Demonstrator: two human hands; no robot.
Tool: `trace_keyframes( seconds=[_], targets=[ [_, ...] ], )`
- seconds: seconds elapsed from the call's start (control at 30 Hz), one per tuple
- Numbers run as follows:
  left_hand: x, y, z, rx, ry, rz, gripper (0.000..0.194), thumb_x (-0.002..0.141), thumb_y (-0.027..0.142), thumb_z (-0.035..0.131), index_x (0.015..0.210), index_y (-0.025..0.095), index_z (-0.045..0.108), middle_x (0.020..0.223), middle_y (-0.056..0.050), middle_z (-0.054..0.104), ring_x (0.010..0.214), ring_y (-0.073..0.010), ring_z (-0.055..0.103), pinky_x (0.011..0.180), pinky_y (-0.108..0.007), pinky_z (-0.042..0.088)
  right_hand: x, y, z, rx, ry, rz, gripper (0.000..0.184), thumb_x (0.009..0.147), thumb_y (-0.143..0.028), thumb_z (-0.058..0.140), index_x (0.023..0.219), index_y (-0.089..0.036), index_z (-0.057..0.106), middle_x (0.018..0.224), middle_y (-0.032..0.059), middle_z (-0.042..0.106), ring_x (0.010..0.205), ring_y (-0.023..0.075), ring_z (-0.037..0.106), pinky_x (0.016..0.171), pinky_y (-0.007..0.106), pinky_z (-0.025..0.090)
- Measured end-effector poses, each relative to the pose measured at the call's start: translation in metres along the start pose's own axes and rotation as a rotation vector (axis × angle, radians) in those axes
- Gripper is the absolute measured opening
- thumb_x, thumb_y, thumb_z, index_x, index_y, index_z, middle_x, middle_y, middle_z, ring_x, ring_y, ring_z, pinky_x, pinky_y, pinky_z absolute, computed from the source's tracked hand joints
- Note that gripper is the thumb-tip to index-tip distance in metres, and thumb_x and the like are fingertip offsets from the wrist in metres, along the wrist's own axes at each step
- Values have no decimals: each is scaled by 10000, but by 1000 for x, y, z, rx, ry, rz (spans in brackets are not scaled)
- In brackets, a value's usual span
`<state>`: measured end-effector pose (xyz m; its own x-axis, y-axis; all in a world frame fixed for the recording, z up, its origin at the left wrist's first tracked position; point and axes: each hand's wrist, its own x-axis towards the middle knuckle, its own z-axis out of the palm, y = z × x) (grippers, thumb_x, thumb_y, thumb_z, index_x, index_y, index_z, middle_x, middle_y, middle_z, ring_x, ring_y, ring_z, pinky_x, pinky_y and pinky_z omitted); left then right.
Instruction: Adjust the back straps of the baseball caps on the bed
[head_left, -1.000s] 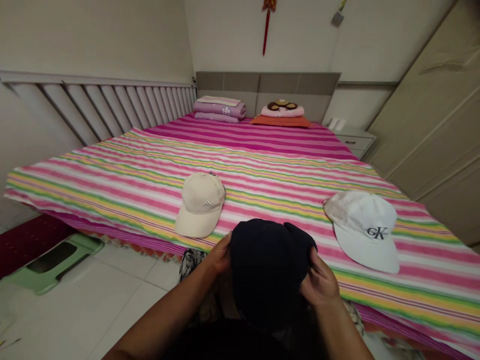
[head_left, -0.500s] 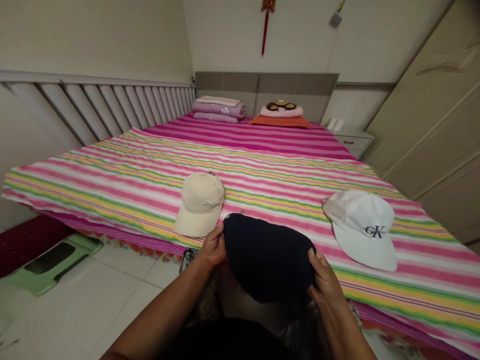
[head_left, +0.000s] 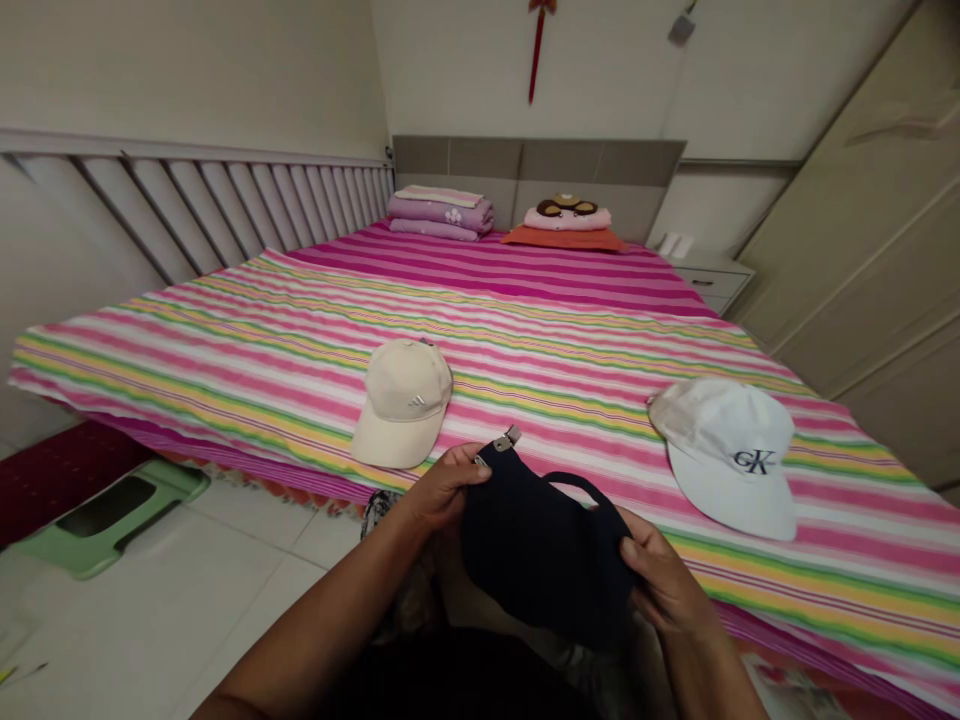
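Between my two hands, over my lap at the bed's near edge, is a dark navy cap [head_left: 544,555]. My left hand [head_left: 448,488] pinches its left side, close to a metal strap buckle [head_left: 507,439] that sticks up. My right hand [head_left: 660,565] grips the right side, thumb on the fabric. A strap arches across the cap's back opening. On the bed beyond my left hand lies a beige cap [head_left: 407,400], its brim toward me. Farther right rests a white cap [head_left: 731,450] with dark "CK" letters on the front.
A striped sheet [head_left: 315,345] covers the bed. Folded purple bedding [head_left: 439,215] and a pink and orange stack [head_left: 566,235] sit by the headboard [head_left: 600,165]. A green stool [head_left: 112,530] stands on the tiled floor at left, below a white radiator [head_left: 225,205].
The navy cap has tilted and turned in my hands, so its metal buckle and back strap now show. The beige and white caps stay where they were on the bed.
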<state>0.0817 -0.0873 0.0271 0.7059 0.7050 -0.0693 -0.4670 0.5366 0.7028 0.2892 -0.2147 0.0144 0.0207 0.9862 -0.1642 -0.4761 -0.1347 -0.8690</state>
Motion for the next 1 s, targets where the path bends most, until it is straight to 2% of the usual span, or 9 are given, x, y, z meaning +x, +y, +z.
trace_keyframes(
  seconds=[0.1, 0.2, 0.33, 0.43, 0.57, 0.73, 0.87, 1.0],
  targets=[
    [-1, 3, 6, 53, 30, -12, 257, 548, 85, 685, 801, 116, 645, 650, -50, 641, 564, -153, 592, 574, -251, 445, -1, -2, -2, -15, 5, 11, 350, 594, -296, 731, 924, -207, 655, 804, 42, 706, 680, 196, 649, 582, 270, 491],
    [-2, 5, 11, 81, 75, 8, 186, 572, 136, 697, 749, 109, 648, 615, -40, 620, 510, -115, 555, 516, -211, 420, -3, -4, -3, -29, 12, -5, 284, 573, -277, 744, 839, -212, 664, 696, 13, 693, 562, 163, 617, 538, 254, 472],
    [-2, 7, 19, 114, 106, 58, 125, 599, 161, 702, 690, 107, 637, 590, -26, 604, 499, -87, 533, 505, -185, 411, -4, -7, 0, 3, 17, -37, 254, 564, -345, 744, 758, -214, 645, 602, -6, 638, 484, 126, 551, 464, 216, 422],
    [-2, 10, 25, 176, 86, 56, 149, 587, 164, 715, 695, 106, 629, 585, -15, 589, 500, -76, 522, 502, -173, 399, -5, -10, 7, 4, 3, -46, 235, 587, -380, 724, 692, -199, 615, 569, -9, 582, 466, 107, 493, 437, 202, 379],
    [0, 13, 29, 216, 43, 28, 213, 590, 216, 725, 746, 104, 633, 593, -1, 577, 492, -51, 504, 489, -150, 377, -7, -15, 13, -36, 16, -123, 203, 594, -315, 729, 690, -195, 596, 602, -3, 556, 537, 111, 466, 487, 206, 375],
    [2, 12, 32, 243, 5, -2, 190, 597, 236, 724, 717, 110, 647, 598, -1, 589, 494, -41, 508, 490, -143, 374, -8, -21, 18, -75, -45, -222, 172, 709, -354, 636, 698, -189, 589, 616, 16, 564, 576, 120, 481, 540, 226, 377],
    [3, 10, 36, 291, -25, -68, 199, 568, 227, 739, 720, 117, 674, 634, -17, 625, 524, -56, 533, 516, -158, 387, -7, -27, 29, -63, -52, -241, 148, 760, -344, 585, 745, -197, 594, 561, -9, 544, 458, 83, 453, 472, 216, 345],
    [4, 6, 39, 335, -66, -102, 229, 578, 233, 731, 767, 112, 684, 622, -19, 624, 505, -53, 510, 501, -164, 365, -2, -30, 39, -146, -12, -213, 229, 793, -390, 537, 772, -175, 614, 493, -21, 520, 362, 42, 388, 394, 185, 277]
  ],
)
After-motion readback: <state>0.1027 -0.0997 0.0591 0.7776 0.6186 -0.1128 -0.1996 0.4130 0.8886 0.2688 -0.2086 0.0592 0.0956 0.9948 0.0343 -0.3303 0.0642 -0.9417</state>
